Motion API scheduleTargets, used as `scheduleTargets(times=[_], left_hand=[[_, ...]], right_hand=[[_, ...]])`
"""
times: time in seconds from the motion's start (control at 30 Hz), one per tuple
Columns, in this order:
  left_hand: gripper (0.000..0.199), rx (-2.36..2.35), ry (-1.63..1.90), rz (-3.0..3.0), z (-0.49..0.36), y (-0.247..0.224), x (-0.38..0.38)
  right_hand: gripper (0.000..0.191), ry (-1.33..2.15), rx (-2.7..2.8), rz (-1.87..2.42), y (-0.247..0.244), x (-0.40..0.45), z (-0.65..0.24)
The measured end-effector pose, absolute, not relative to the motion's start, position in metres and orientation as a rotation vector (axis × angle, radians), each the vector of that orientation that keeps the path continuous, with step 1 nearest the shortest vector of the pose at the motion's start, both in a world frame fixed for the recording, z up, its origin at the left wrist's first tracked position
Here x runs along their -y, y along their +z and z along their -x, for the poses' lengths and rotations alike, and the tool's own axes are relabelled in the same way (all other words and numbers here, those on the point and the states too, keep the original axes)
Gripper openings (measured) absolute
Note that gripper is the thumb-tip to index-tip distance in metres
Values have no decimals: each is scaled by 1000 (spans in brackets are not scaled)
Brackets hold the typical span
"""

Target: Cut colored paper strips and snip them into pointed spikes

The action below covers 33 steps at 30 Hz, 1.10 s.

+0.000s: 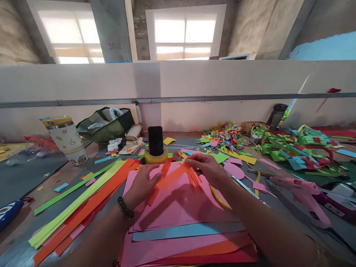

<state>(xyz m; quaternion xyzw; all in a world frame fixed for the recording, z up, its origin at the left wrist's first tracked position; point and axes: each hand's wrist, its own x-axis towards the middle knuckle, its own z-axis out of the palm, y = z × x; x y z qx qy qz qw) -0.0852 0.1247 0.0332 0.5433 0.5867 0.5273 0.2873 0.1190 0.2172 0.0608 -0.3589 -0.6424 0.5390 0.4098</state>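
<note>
My right hand [204, 167] pinches one end of an orange paper strip [174, 177] between thumb and fingers. The strip slants down left above a stack of pink paper sheets [178, 211]. My left hand [143, 183] rests at the stack's left side, its thumb and fingers apart and the thumb beside the strip's lower end. Another short orange piece [153, 196] crosses beneath, close to the left hand. Several thin orange slivers [194, 178] lie below my right hand. A blue strip [183, 231] lies across the front of the sheets.
Long green, yellow and orange strips [91, 200] fan out at left. A phone [155, 141] stands in a yellow tape roll [156, 158] behind the stack. A tumbler [66, 141] and bag [108, 128] stand back left. Folded-paper pieces [222, 137] and a pink glue gun [302, 193] lie right.
</note>
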Motion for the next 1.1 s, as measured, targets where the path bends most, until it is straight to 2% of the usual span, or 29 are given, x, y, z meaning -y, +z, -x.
scheduleTargets(times=[0.1, 0.23, 0.3, 0.43, 0.5, 0.6, 0.77, 1.1], left_hand=[[43, -1532, 1453, -1335, 82, 38, -121], [63, -1012, 1011, -1117, 79, 43, -113], [55, -871, 904, -1090, 81, 44, -110], [30, -929, 988, -1103, 85, 44, -109], [30, -1005, 1021, -1182, 85, 44, -110], [32, -1106, 1011, -1361, 81, 45, -110], [34, -1230, 896, -1303, 80, 44, -111], [30, -1231, 932, -1280, 97, 50, -111]], right_hand=[[33, 1448, 1574, 839, 61, -211, -117], [27, 1649, 1620, 666, 60, -202, -117], [23, 1670, 1728, 562, 61, -199, -118], [24, 1586, 1839, 486, 63, -200, -121], [29, 1540, 1850, 581, 64, -201, -120], [46, 1553, 1883, 763, 61, -203, -119], [32, 1580, 1978, 876, 57, -205, -118], [38, 1709, 1947, 904, 60, -208, -122]])
